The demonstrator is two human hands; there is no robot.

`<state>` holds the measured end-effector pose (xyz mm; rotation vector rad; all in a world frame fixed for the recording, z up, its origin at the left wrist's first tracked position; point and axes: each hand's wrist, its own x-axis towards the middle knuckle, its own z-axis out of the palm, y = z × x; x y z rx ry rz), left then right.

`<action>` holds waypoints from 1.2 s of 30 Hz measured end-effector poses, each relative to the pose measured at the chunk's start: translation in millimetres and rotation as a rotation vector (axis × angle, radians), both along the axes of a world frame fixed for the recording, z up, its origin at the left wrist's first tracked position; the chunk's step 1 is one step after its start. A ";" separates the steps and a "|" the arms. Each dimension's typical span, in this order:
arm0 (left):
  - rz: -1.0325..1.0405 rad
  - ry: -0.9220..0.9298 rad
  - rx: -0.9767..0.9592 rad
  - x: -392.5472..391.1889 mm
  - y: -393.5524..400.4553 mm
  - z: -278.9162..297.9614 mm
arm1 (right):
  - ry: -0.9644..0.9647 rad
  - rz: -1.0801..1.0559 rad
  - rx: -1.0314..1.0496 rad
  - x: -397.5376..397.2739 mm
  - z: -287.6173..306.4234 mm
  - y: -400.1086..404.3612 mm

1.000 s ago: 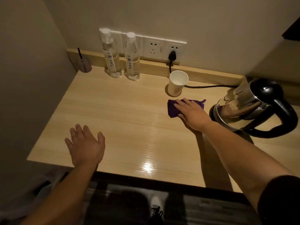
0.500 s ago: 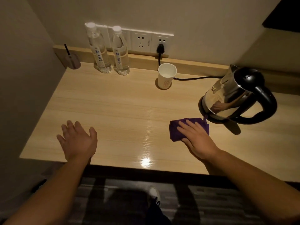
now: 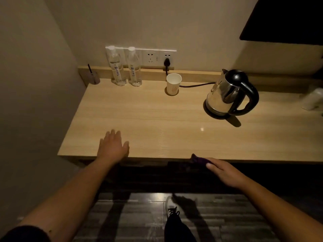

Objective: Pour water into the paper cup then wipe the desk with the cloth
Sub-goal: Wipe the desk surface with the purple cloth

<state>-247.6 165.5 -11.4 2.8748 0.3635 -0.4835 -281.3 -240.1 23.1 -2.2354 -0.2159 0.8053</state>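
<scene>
My right hand (image 3: 225,173) fingers pinch the cloth (image 3: 199,160) just off the desk (image 3: 157,119) edge; left hand (image 3: 113,147) spread flat on the desk.

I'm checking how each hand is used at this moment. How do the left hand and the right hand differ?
The left hand lies open and flat on the desk near its front edge, with nothing in it; the right hand is off the desk, just past that edge. The right hand's grip is on the purple cloth; the left touches no cloth. Both are bare, palms down.
</scene>
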 end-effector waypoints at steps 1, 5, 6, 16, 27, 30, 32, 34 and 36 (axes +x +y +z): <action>-0.058 0.001 -0.045 -9.8 -9.8 9.3 | 0.076 -0.056 0.061 -5.5 13.6 7.0; -0.226 0.017 -0.311 -39.5 -46.5 58.7 | 0.242 -0.180 0.285 -19.1 53.4 41.5; -0.255 -0.002 -0.363 -44.6 -53.6 72.3 | 0.260 -0.160 0.322 -20.4 61.5 51.5; -0.408 -0.032 -0.597 -41.7 -47.3 169.3 | -0.096 0.180 0.234 11.1 121.6 132.3; -0.633 -0.023 -0.236 31.5 -7.3 169.5 | -0.274 0.482 -0.053 105.8 115.7 171.4; -0.574 -0.067 -0.188 50.9 12.3 156.5 | -0.250 0.560 -0.133 139.9 96.6 163.6; -0.548 -0.105 -0.161 60.8 26.1 143.1 | -0.273 0.570 -0.144 157.8 83.6 159.3; -0.521 -0.142 -0.134 68.9 37.7 127.2 | -0.322 0.571 -0.161 170.9 71.7 160.3; -0.501 -0.176 -0.113 80.3 47.7 113.1 | -0.385 0.542 -0.171 182.4 60.3 167.4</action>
